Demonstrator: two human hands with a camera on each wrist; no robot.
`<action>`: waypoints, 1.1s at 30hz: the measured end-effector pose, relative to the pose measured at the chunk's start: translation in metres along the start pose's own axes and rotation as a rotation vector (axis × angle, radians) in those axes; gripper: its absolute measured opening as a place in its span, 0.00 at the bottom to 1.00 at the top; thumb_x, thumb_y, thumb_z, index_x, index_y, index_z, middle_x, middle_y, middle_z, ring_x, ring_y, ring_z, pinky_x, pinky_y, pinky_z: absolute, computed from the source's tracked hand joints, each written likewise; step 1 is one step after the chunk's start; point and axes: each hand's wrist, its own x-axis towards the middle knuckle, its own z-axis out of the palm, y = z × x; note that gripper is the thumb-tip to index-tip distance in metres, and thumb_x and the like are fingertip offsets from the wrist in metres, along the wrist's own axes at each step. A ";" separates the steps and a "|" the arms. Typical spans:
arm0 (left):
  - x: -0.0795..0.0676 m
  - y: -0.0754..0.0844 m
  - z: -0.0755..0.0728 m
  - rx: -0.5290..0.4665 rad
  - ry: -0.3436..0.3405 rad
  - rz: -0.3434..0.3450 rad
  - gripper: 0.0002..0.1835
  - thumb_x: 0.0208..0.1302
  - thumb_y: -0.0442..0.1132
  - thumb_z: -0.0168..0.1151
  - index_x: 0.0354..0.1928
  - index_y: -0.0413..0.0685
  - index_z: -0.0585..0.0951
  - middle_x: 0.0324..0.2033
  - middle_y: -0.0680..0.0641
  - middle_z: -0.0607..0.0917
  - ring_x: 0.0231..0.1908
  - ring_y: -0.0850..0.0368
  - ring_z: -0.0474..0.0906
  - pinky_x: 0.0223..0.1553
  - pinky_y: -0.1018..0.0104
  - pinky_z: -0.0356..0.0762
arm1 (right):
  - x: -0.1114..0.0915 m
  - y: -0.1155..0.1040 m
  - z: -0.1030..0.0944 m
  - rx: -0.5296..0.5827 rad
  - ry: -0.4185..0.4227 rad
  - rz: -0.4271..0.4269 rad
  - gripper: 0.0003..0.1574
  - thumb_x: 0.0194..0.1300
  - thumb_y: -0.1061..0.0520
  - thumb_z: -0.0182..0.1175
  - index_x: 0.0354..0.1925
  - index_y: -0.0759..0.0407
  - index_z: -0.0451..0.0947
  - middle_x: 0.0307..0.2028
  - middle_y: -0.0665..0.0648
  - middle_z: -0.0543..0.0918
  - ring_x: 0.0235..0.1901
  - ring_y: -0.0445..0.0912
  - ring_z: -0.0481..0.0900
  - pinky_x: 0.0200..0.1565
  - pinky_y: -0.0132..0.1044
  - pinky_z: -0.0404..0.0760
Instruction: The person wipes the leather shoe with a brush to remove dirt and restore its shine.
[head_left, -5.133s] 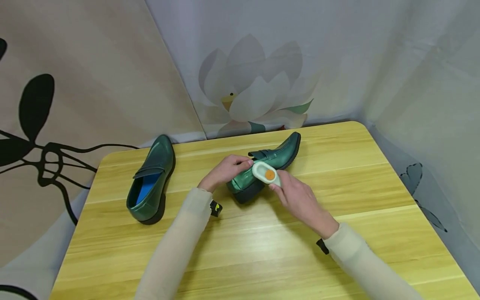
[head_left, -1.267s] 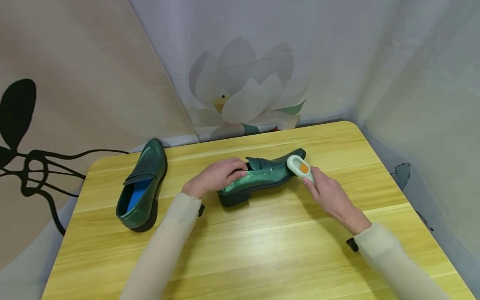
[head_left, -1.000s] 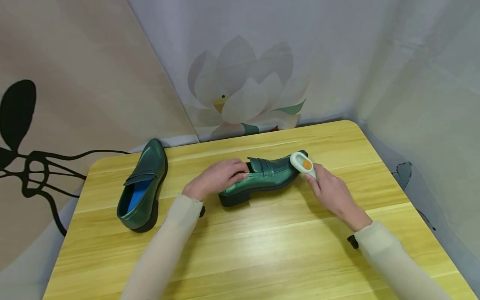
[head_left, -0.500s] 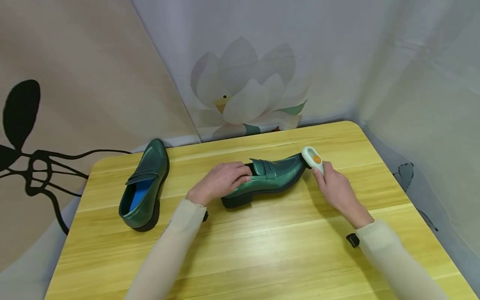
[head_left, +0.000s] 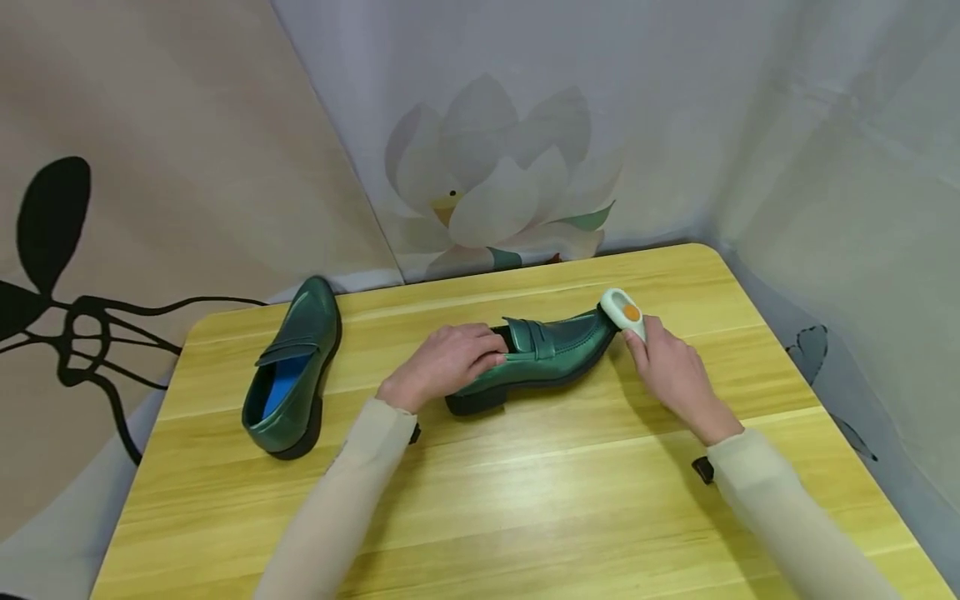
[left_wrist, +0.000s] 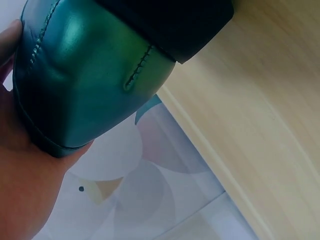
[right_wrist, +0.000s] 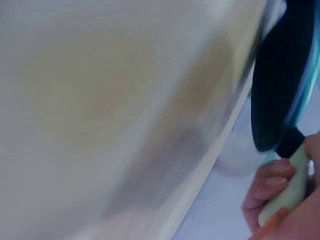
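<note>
A green loafer (head_left: 566, 350) with a black sole is right of the table's middle in the head view, toe to the right. My left hand (head_left: 448, 362) grips it at the opening, fingers reaching inside and thumb on the near side. The left wrist view shows the loafer's heel end (left_wrist: 100, 75) close up. At the toe, my right hand (head_left: 678, 375) holds a small brush (head_left: 618, 307) with a pale handle and an orange spot. Its dark bristles (right_wrist: 291, 142) meet the toe in the right wrist view.
A matching green loafer (head_left: 300, 367) with a blue insole stands at the table's left, toe towards the back. The wooden table (head_left: 540, 500) ends at a printed curtain (head_left: 487, 167) behind.
My right hand has moved the brush from the loafer's heel side rightward to its toe, then slightly back left. The held loafer has turned and now lies flatter. My left hand keeps its grip.
</note>
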 end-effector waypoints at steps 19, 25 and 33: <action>0.000 0.000 0.000 -0.028 -0.009 -0.042 0.12 0.80 0.50 0.55 0.52 0.57 0.85 0.46 0.53 0.84 0.48 0.55 0.79 0.48 0.51 0.77 | -0.022 -0.049 -0.003 -0.073 -0.041 -0.162 0.23 0.80 0.49 0.55 0.52 0.71 0.70 0.23 0.57 0.73 0.15 0.49 0.68 0.16 0.41 0.67; 0.000 0.000 0.001 -0.014 0.001 -0.035 0.12 0.80 0.49 0.55 0.51 0.57 0.85 0.45 0.54 0.84 0.46 0.55 0.79 0.45 0.54 0.77 | 0.003 -0.012 -0.005 -0.054 -0.025 0.017 0.31 0.83 0.44 0.46 0.55 0.74 0.70 0.24 0.62 0.76 0.18 0.55 0.72 0.18 0.48 0.70; -0.001 0.000 0.001 -0.017 0.009 -0.031 0.12 0.80 0.49 0.55 0.52 0.57 0.85 0.46 0.54 0.84 0.47 0.55 0.80 0.45 0.55 0.78 | 0.006 -0.004 -0.006 -0.018 -0.012 0.052 0.32 0.84 0.43 0.44 0.53 0.74 0.69 0.23 0.62 0.75 0.19 0.56 0.73 0.20 0.51 0.71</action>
